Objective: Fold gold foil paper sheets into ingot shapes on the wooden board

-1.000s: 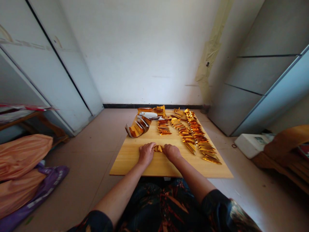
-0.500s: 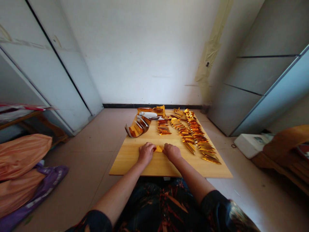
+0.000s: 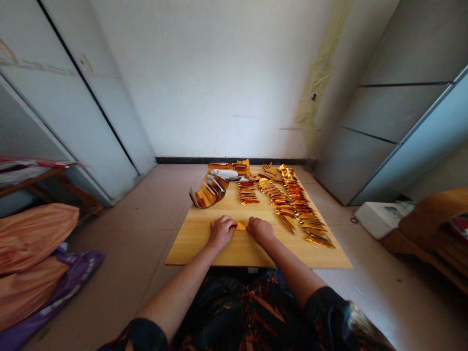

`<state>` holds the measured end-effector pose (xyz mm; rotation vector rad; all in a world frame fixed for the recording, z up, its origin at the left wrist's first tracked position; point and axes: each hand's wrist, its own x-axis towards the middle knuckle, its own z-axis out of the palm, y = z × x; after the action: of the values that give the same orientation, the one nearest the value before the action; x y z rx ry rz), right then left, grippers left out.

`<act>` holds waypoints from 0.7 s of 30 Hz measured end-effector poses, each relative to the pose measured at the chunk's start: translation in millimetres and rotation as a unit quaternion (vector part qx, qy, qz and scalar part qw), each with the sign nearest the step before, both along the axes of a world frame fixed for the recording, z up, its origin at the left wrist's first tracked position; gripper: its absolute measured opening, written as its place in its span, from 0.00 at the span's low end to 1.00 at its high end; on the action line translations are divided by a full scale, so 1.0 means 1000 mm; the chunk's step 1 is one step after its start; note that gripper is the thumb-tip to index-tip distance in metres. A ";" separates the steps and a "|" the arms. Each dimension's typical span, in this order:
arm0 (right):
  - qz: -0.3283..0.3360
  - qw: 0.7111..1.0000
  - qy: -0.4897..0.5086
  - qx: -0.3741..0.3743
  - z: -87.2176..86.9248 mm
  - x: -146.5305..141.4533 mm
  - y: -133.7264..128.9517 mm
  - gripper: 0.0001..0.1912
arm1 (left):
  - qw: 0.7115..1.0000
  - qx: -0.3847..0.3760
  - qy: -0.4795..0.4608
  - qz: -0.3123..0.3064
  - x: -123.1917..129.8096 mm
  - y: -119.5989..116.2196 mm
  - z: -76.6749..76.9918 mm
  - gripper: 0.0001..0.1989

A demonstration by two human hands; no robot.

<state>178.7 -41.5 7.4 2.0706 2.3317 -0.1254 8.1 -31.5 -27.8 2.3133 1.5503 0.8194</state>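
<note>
A small folded piece of gold foil paper [image 3: 241, 225] lies low over the wooden board [image 3: 190, 243], stretched between my two hands. My left hand [image 3: 221, 230] has its fingers closed on the left end of the paper. On the right end, my right hand [image 3: 261, 229] is curled with the fingertips pressed on it. Both hands hide the ends of the piece. Beyond them, a short row of folded gold papers [image 3: 248, 193] stands on the board, and a curved stack of loose gold sheets [image 3: 210, 194] lies to its left.
Longer rows of folded gold papers [image 3: 305, 209] run down the board's right side. A white roll-shaped object [image 3: 224, 173] lies at the back. Grey cabinets [image 3: 398, 97] flank the board; orange and purple bags [image 3: 36, 263] lie on the floor at left.
Almost nothing differs. Both hands keep their grip on the gold paper, with only a slight shift of the left hand's fingers.
</note>
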 end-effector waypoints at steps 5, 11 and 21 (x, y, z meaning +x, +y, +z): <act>0.007 1.000 0.012 0.014 -0.004 0.004 -0.002 0.12 | 1.000 0.010 0.007 0.016 0.002 -0.005 0.003 0.19; 0.061 0.997 0.038 0.020 -0.005 0.014 -0.007 0.11 | 0.999 0.035 0.008 0.015 0.001 -0.006 0.000 0.17; 0.063 0.995 0.072 0.009 0.002 0.009 -0.016 0.12 | 0.996 0.049 0.048 -0.065 -0.005 -0.005 0.002 0.13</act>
<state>187.8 -57.9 9.0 1.9783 2.5467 -0.2608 3.4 -36.4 -25.8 2.5268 1.4080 0.7793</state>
